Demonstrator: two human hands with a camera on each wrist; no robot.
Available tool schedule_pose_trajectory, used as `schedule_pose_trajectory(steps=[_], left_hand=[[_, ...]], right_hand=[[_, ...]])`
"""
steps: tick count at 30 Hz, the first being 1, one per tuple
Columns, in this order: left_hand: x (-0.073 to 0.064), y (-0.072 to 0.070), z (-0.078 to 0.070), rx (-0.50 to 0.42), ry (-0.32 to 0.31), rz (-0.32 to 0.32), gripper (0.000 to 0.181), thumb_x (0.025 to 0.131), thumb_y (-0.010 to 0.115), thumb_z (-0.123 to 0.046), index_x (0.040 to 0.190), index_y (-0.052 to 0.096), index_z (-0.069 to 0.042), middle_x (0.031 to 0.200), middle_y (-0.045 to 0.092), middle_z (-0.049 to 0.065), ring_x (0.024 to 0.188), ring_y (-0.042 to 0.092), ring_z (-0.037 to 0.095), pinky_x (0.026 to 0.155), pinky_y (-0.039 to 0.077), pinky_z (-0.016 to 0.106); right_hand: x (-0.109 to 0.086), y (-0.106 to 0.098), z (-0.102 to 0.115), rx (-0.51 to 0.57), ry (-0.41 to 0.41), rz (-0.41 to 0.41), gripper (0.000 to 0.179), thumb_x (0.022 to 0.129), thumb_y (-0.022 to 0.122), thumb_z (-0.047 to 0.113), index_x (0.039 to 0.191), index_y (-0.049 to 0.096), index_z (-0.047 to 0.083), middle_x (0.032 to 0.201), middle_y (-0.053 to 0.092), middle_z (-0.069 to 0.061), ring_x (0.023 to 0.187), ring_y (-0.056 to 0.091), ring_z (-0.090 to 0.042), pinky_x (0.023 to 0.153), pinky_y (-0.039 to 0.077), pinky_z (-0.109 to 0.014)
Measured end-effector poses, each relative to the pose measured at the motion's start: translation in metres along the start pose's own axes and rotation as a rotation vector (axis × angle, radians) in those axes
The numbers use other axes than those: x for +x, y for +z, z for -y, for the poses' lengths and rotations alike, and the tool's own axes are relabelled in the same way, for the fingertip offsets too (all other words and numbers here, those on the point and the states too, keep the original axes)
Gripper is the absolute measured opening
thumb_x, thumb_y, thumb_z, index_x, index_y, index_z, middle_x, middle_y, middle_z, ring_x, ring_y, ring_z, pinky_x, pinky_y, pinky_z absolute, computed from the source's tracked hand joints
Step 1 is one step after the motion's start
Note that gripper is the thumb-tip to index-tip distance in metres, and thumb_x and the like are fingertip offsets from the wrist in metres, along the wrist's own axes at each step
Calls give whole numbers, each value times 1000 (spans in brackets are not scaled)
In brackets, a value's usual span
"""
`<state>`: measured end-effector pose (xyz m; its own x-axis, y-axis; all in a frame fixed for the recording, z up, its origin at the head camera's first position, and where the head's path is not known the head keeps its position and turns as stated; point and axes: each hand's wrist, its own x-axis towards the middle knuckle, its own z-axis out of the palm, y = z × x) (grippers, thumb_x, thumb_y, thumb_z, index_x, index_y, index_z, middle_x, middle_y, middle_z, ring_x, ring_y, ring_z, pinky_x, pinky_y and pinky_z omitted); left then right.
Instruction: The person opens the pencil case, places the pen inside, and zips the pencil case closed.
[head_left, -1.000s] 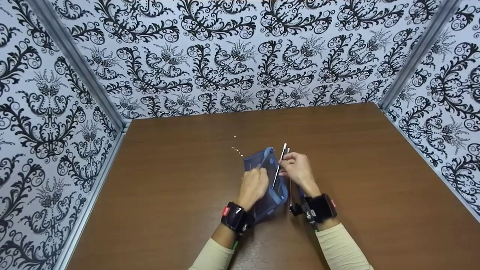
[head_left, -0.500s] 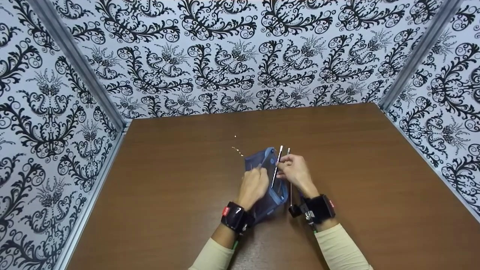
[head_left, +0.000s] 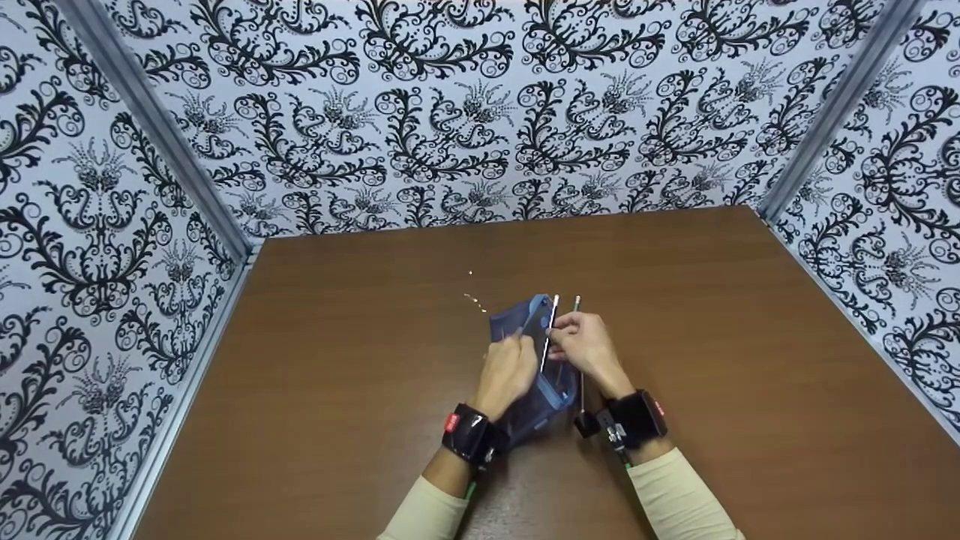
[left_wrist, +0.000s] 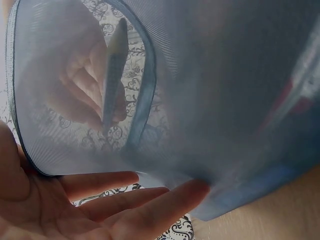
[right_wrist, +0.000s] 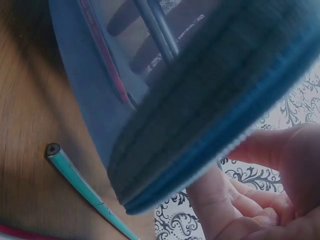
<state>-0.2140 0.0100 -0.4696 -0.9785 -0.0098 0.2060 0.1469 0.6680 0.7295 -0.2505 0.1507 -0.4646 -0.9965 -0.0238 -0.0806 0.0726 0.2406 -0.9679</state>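
A blue mesh pencil case (head_left: 510, 319) with its zipper open is held up over the table by my left hand (head_left: 508, 371), which grips its side. Left-hand fingers (left_wrist: 165, 205) lie against the mesh in the left wrist view. My right hand (head_left: 589, 345) pinches a pencil (head_left: 550, 322) at the case's opening; its pointed lower end shows inside the case. Through the mesh, the right wrist view shows a red pencil (right_wrist: 102, 50) and grey stick-like items (right_wrist: 157, 27) inside. On the table beside the case lies a teal pencil (right_wrist: 82, 187).
A red and white strip (right_wrist: 25, 233) shows at the corner of the right wrist view. Small pale specks (head_left: 475, 301) dot the brown table (head_left: 360, 330) beyond the case. Patterned walls (head_left: 480, 112) enclose the table's back and sides.
My right hand has moved left and slightly down, carrying the pencil deeper into the case's opening. The left hand and the case have stayed nearly still.
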Motion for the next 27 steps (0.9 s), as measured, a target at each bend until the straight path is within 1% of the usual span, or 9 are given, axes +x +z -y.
schedule_pose_trajectory(steps=[3,8,11,15,18,20,27], left_hand=[[0,0,0,4,-5,6,40,99,36,-18,95,71,1,93,72,23,85,69,42,70,51,51],[0,0,1,15,-6,0,40,99,37,-18,78,67,-2,89,72,23,83,69,42,69,51,51],[0,0,1,9,2,-5,40,99,37,-18,73,64,-5,85,71,22,80,69,42,68,51,50],[1,1,2,-3,6,1,39,99,37,-18,72,63,-6,82,69,20,78,68,40,66,51,48],[0,1,1,-5,3,4,39,99,37,-18,75,65,-5,83,69,21,79,68,40,67,51,48],[0,1,1,-10,1,1,38,99,37,-18,79,67,-3,85,70,21,80,68,40,67,51,48],[1,3,4,-4,-24,-8,42,99,37,-20,71,65,-5,89,72,20,82,69,39,66,50,49]], right_hand=[[-1,1,-1,-10,-2,12,19,89,60,-6,106,59,-15,85,71,-19,60,65,-13,59,58,-27],[-1,2,1,-38,4,28,20,89,61,-6,107,60,-15,84,71,-18,59,64,-12,60,58,-29],[-1,2,2,-41,14,34,19,89,61,-6,106,60,-15,84,71,-18,59,65,-12,61,58,-29],[-1,2,1,-48,10,39,20,90,60,-6,107,60,-16,86,71,-21,58,65,-12,61,58,-29],[-1,2,0,-53,-1,49,21,90,59,-6,108,59,-18,89,70,-25,59,65,-12,61,58,-29],[-1,2,-1,-52,-5,52,23,90,59,-5,109,60,-18,92,70,-26,61,66,-14,61,58,-30],[-4,2,-1,-96,-45,92,30,90,59,-1,116,62,-16,100,70,-28,74,72,-23,70,59,-36]])
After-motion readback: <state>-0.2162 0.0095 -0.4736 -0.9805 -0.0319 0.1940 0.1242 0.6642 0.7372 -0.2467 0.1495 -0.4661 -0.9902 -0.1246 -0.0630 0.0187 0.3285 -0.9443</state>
